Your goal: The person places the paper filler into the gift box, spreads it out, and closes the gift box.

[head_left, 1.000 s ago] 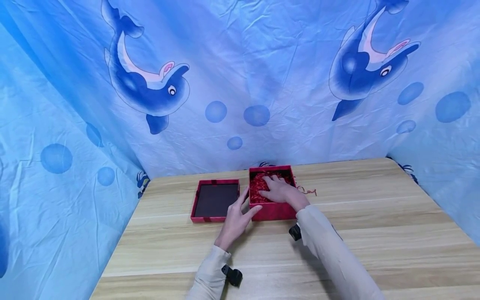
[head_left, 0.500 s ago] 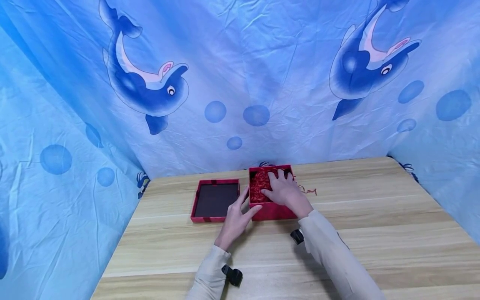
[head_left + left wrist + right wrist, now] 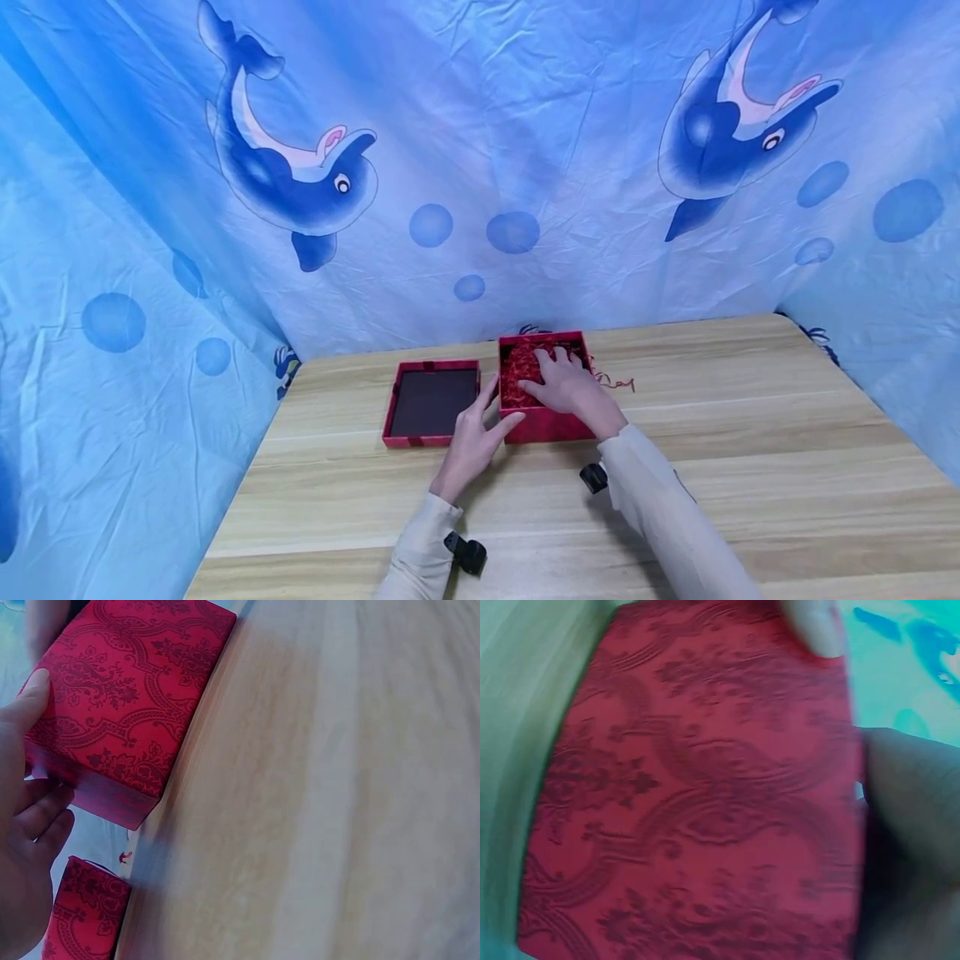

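A red patterned gift box point(image 3: 551, 425) stands uncovered on the table, filled with red shredded paper point(image 3: 516, 377). My left hand point(image 3: 471, 435) holds the box at its near left corner. The left wrist view shows that hand's thumb against the front face of the box point(image 3: 142, 690), its fingers bent along the side. Over the near rim reaches my right hand point(image 3: 567, 387), its spread fingertips in the shredded paper. In the right wrist view the patterned wall of the box point(image 3: 697, 787) fills most of the picture, and that hand's fingertips are hidden.
Left of the box lies its red lid point(image 3: 432, 403), dark inside face up. A few red paper strands point(image 3: 618, 384) trail on the wooden table point(image 3: 750, 433) to the right. A blue dolphin-print curtain point(image 3: 480, 125) hangs behind and at both sides.
My right hand has shifted slightly rightward within the box, moving over the shredded paper, whose heap has changed shape. The left hand stays at the box corner.
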